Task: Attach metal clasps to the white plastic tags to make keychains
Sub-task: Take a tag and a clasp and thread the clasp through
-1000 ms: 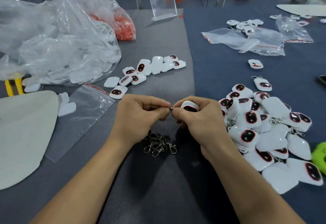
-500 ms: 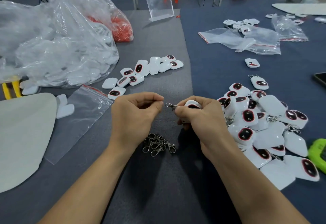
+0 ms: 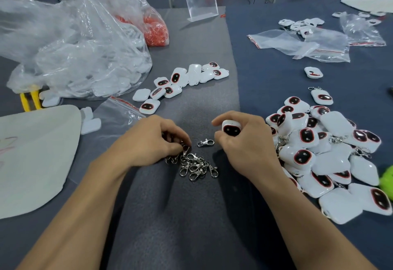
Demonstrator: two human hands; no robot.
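A big heap of finished keychains (image 3: 306,137) lies at the right on the desk (image 3: 202,216). Fingers of the right hand (image 3: 246,148) hold one white tag (image 3: 231,129). The left hand (image 3: 148,142) pinches a clasp (image 3: 185,149) from the loose clasps (image 3: 196,166). More bare tags (image 3: 180,82) wait.

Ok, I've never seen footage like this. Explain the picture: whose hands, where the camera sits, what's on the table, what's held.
No machine here: a person works with bare hands, filmed by one camera on their head, looking down. The right hand grips a tag. The left hand pinches a clasp at the edge of a clasp heap. A lone clasp lies between the hands. Right of them is a pile of finished keychains; further back, a row of bare tags and a plastic bag, all on a grey table.
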